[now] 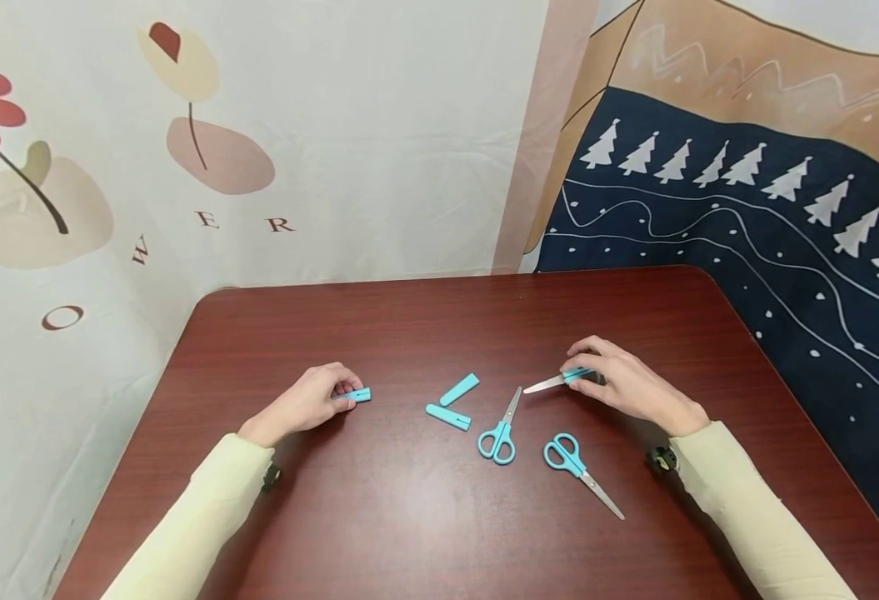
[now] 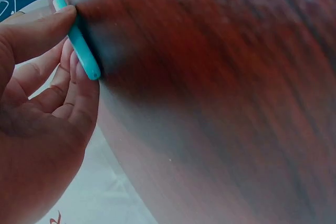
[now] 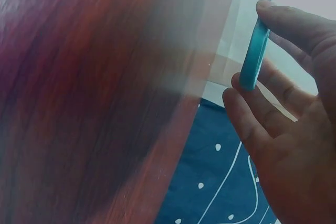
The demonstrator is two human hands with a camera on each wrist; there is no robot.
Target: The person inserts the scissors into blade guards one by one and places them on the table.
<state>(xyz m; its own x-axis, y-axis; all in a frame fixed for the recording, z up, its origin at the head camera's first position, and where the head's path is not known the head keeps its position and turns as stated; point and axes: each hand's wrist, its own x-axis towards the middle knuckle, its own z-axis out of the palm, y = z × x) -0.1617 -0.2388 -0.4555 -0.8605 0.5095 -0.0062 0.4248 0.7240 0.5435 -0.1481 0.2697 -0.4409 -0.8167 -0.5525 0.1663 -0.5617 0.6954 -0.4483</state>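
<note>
In the head view my left hand (image 1: pixel 312 398) pinches a turquoise scissor cover (image 1: pixel 362 394) on the left of the table; the left wrist view shows this cover (image 2: pixel 82 48) between thumb and fingers. On the right, my right hand (image 1: pixel 619 379) holds a pair of scissors (image 1: pixel 546 384) by its turquoise handles, blades pointing left. The handle (image 3: pixel 254 56) sits between thumb and fingertips in the right wrist view. Part of the handles is hidden by fingers in the head view.
Between the hands lie two more turquoise covers, one upper (image 1: pixel 459 389) and one lower (image 1: pixel 448 417). Nearby are two bare scissors, one pointing up (image 1: pixel 501 437) and one pointing down right (image 1: pixel 581 473). The dark red table (image 1: pixel 409 533) meets printed curtains (image 1: pixel 394 167) behind.
</note>
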